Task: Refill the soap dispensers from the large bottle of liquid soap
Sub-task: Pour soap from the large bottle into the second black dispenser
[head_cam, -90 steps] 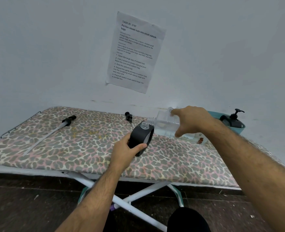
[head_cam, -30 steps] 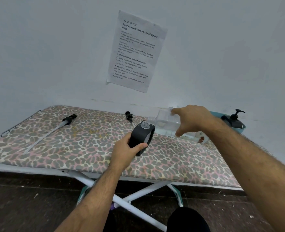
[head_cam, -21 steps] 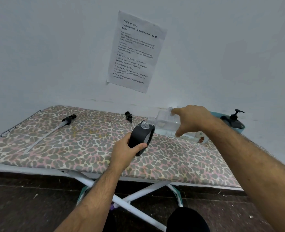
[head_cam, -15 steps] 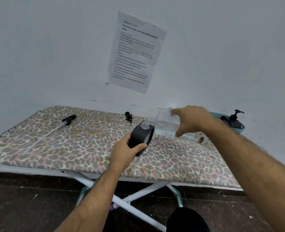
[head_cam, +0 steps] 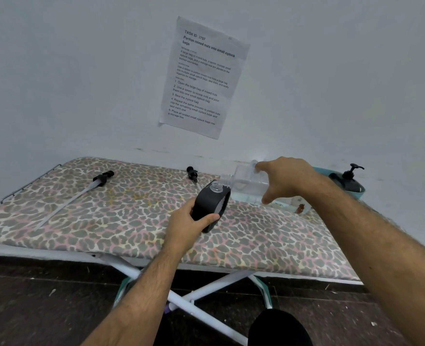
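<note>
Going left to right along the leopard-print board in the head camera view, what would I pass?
Long pump with tube → small black pump cap → black dispenser in the left hand → tipped clear bottle in the right hand → black pump dispenser in a teal bowl.

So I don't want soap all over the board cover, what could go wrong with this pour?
The large clear bottle, tipped on its side by the right hand, must hit the dispenser's narrow neck; a slight miss would likely run soap onto the ironing board. The left hand holds the black dispenser tilted in the air, so it may wobble or overflow early.
</note>
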Demonstrator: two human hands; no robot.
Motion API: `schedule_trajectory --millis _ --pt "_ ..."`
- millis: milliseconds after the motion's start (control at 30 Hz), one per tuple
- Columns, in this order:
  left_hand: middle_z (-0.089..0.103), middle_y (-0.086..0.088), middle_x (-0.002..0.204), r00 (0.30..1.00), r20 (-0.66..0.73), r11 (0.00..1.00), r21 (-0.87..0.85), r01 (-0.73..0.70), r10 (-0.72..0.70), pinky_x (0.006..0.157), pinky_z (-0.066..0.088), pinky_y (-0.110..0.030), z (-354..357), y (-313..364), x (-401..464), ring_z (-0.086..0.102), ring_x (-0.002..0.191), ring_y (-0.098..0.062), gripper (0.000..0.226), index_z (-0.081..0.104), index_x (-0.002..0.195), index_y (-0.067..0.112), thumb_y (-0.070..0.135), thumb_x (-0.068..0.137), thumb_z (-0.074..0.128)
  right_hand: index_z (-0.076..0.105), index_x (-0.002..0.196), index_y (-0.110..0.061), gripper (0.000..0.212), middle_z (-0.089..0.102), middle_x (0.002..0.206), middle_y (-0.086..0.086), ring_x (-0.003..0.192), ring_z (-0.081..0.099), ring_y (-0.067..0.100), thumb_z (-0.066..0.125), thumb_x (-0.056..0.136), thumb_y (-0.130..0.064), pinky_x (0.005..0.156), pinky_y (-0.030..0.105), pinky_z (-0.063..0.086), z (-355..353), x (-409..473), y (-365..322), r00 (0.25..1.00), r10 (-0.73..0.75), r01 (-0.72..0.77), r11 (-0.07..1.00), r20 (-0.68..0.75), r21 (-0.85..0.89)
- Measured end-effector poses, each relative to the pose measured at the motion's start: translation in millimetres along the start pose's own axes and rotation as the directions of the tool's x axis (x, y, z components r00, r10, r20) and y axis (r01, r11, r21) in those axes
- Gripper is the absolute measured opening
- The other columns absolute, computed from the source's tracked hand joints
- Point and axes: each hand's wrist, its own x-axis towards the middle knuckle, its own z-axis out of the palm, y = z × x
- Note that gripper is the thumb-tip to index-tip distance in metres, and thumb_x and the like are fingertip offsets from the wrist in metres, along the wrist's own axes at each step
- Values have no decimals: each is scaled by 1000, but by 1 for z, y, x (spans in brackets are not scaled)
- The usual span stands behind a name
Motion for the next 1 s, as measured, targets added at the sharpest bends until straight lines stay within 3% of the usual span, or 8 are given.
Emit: schedule_trajectory --millis 633,767,1000 --pt "69 20 108 1000 6 1000 -10 -7 7 86 56 -24 -1 1 -1 64 97 5 54 62 126 31 41 77 81 41 141 -37 82 42 76 -17 86 50 13 80 71 -54 64 27 36 -1 0 -1 1000 11 -11 1000 17 -7" --pt "69 19 108 1000 3 1000 -10 -7 7 85 56 -24 -1 1 -1 65 98 3 54 62 127 30 41 77 81 41 141 -37 82 48 84 -13 86 52 14 79 70 -55 64 28 38 0 1 0 1000 10 -10 1000 17 -16" --pt "67 21 105 1000 1 1000 12 -6 6 85 56 -24 -1 1 -1 64 97 3 54 62 126 30 42 77 80 41 140 -37 82 42 75 -17 86 51 14 79 70 -55 65 28 38 -1 0 0 1000 14 -13 1000 24 -22"
